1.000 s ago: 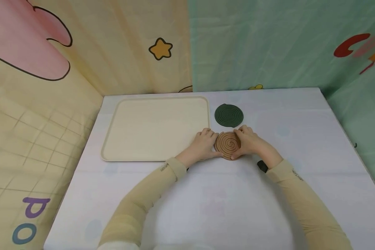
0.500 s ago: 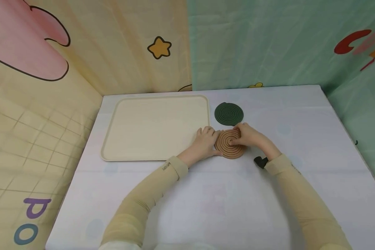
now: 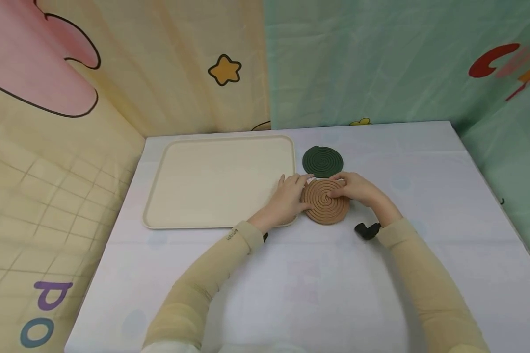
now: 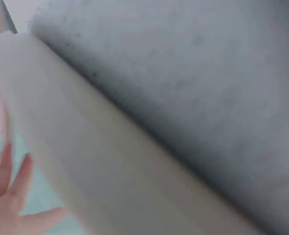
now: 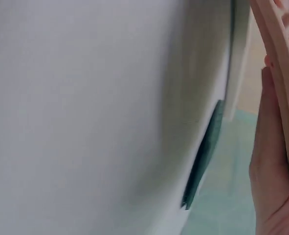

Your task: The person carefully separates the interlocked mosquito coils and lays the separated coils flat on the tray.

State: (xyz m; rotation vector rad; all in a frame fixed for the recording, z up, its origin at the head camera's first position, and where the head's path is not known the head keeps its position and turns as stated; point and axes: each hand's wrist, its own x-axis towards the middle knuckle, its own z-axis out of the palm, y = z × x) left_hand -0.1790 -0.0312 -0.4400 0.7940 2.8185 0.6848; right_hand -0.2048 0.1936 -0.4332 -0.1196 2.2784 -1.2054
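Observation:
My right hand (image 3: 359,189) pinches a round brown coaster (image 3: 324,208) with a spiral pattern, its thumb on top and fingers at the far right edge. In the right wrist view that coaster (image 5: 286,98) is tilted and raised above the cloth, with the right hand (image 5: 271,166) under it. My left hand (image 3: 287,196) is at the coaster's left side, fingers extended past the far edge and thumb by the near-left rim. The left wrist view shows the left hand (image 4: 10,210) with fingers spread. A dark green spiral coaster (image 3: 322,162) lies flat just behind the brown one.
A cream rectangular tray (image 3: 221,227) lies left of the coasters, its right end under my left hand. White cloth (image 3: 300,284) covers the table. Patterned fabric curtains (image 3: 357,59) enclose the back and sides. A black wrist device (image 3: 366,231) hangs below my right wrist.
My right thumb has moved from the brown coaster's near edge onto its top. The coaster now appears slightly larger, lifted off the cloth. My left fingers have stretched toward its far edge.

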